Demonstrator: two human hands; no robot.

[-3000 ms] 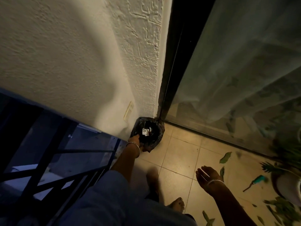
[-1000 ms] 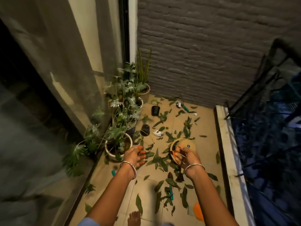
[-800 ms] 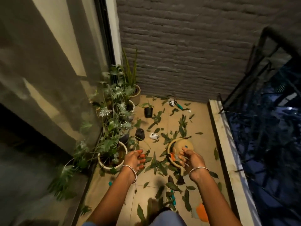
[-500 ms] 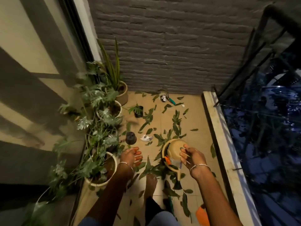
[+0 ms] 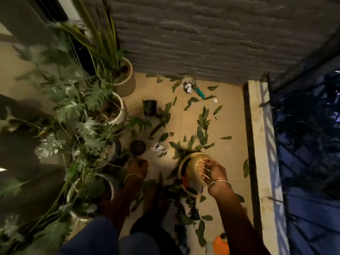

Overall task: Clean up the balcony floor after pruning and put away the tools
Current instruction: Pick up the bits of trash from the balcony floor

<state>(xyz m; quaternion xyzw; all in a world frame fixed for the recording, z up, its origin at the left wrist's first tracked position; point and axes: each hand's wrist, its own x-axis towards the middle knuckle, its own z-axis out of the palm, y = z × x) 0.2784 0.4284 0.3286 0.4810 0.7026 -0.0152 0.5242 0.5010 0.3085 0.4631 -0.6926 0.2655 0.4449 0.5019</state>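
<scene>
Hovering over the tan round container (image 5: 191, 162) on the floor (image 5: 230, 116), the right hand (image 5: 211, 172) has its fingers bent, but blur hides whether it grasps anything. The left hand (image 5: 137, 168) hangs loosely curled and empty beside a small dark pot (image 5: 137, 147). Cut leaves (image 5: 200, 133) lie just ahead, nearer the right hand. The teal-handled tool (image 5: 199, 92) lies diagonally by the far wall. No writing is legible.

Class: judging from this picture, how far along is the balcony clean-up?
Done: nothing evident. In hand: the right hand is at the tan bowl; the left hand hangs beside the pots. Left: cut leaves litter the tiles, and the teal-handled tool lies by the wall.
</scene>
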